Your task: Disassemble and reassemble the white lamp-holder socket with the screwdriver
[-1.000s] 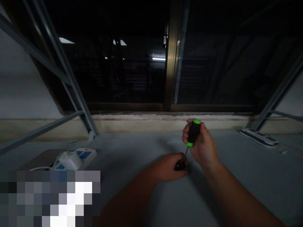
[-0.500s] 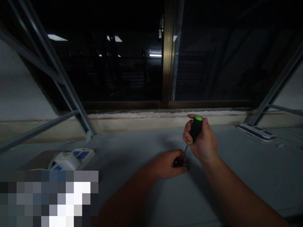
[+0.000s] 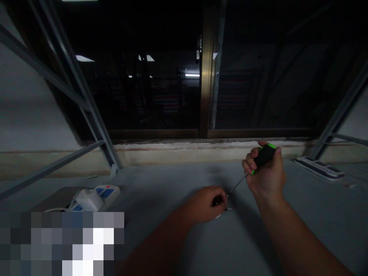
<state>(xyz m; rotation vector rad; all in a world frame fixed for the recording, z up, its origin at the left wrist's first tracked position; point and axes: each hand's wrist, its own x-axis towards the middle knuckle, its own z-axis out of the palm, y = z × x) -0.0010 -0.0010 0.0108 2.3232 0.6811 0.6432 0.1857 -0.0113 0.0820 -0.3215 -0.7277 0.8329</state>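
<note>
My right hand (image 3: 267, 176) is wrapped round the black and green handle of a screwdriver (image 3: 263, 158). Its thin metal shaft slants down to the left, and the tip ends close beside my left fingers. Low over the grey tabletop (image 3: 161, 191), my left hand (image 3: 208, 203) is closed round a small dark object (image 3: 217, 200), mostly hidden by the fingers; its kind cannot be made out. A thin light piece juts out under the fingertips. Whether the tip touches the dark object is not clear.
On the left lies a white power strip (image 3: 113, 193) with a white plug adapter (image 3: 89, 200) in it, beside a grey flat item (image 3: 61, 197). Another power strip (image 3: 319, 168) lies at the back right. Metal frame posts (image 3: 94, 119) flank the dark window (image 3: 149, 92).
My right hand has moved right with the screwdriver, which now leans more and shows more shaft. My left hand has turned the dark object, hiding more of it. The view has shifted slightly.
</note>
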